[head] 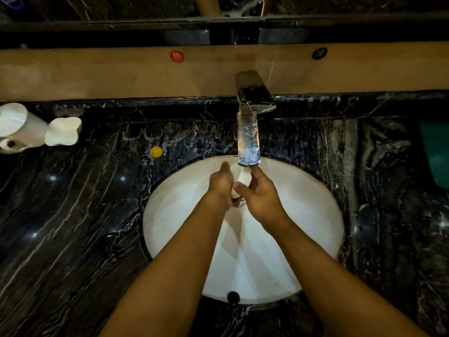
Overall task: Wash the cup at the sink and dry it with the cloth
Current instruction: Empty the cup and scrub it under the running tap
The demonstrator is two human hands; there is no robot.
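- We hold the white cup (243, 180) over the white sink (315, 203), just under the tap (249, 132).
- Our left hand (221, 182) and right hand (261, 193) both curl around it.
- Two white containers (36, 128) lie far left on the dark surface (73, 215); we cannot tell their contents.

I see the tap (250, 132) overhanging the sink (175, 215) just above my hands; sink sides lie open around them.
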